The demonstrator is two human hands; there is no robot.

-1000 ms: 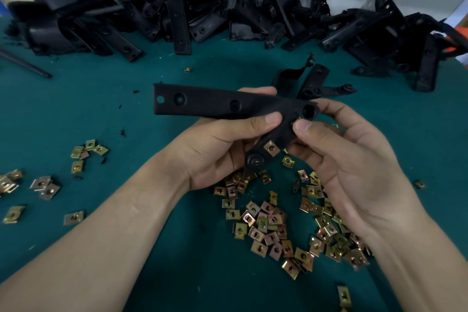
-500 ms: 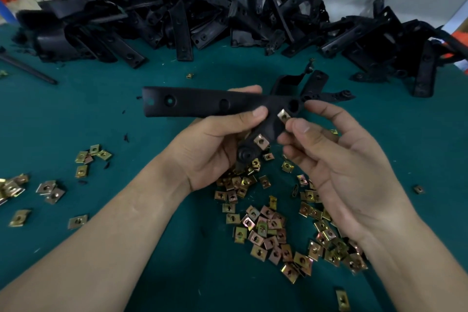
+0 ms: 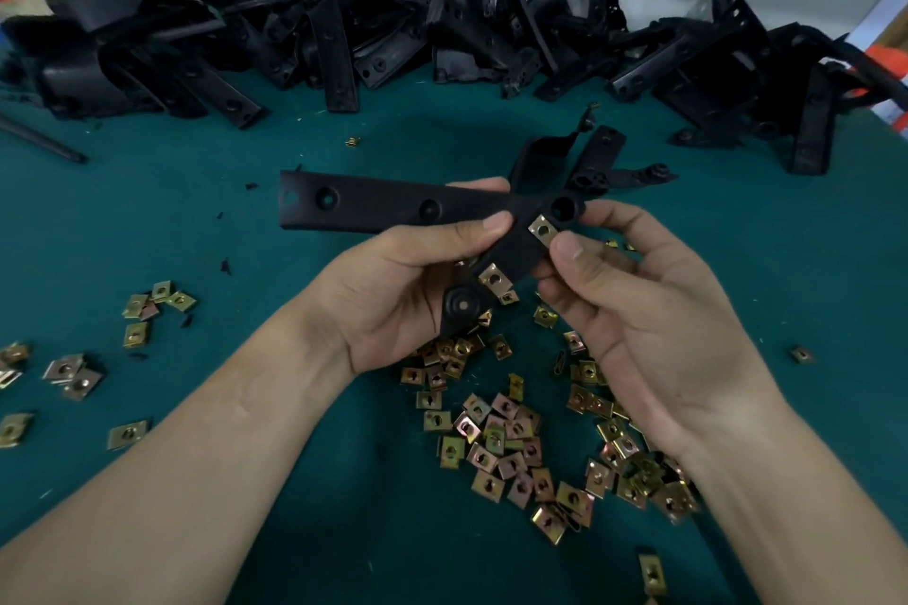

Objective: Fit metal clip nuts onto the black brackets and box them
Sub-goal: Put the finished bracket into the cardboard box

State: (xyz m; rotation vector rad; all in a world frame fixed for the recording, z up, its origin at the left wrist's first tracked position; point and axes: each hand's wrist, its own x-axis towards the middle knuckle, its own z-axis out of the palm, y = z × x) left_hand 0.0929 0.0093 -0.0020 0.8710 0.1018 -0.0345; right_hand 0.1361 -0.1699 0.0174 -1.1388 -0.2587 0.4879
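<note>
Left hand (image 3: 393,290): clamped on the bracket (image 3: 373,209) at its bend, thumb flat on the top face, fingers curled behind; above the desk's (image 3: 196,231) middle.
Right hand (image 3: 653,324): palm up, thumb tip pressing a nut (image 3: 542,228) onto the bracket, forefinger curled behind the corner, so pinched on both; other fingers loosely bent.
Bracket: black, angled, lifted clear of the desk; long arm pointing left with holes along it, short arm slanting down toward the left palm, ending in a round boss.
Nut: brass-coloured, seated on the short arm's edge just below the large corner hole, touching the right thumb.
Fitted nut (image 3: 494,279): clipped lower on the same arm, just above the boss.
Pile (image 3: 516,437): loose nuts on the desk under and between both wrists, spreading toward the near edge.
Strays (image 3: 73,368): small scatter of nuts by the left edge; single ones near the right and near edges.
Spare bracket (image 3: 599,157): lying on the desk just beyond the hands.
Heap (image 3: 393,15): black brackets stacked along the far edge, corner to corner.
Rod (image 3: 39,140): thin, dark, slanting in from the left edge.
Desk: covered in green.
</note>
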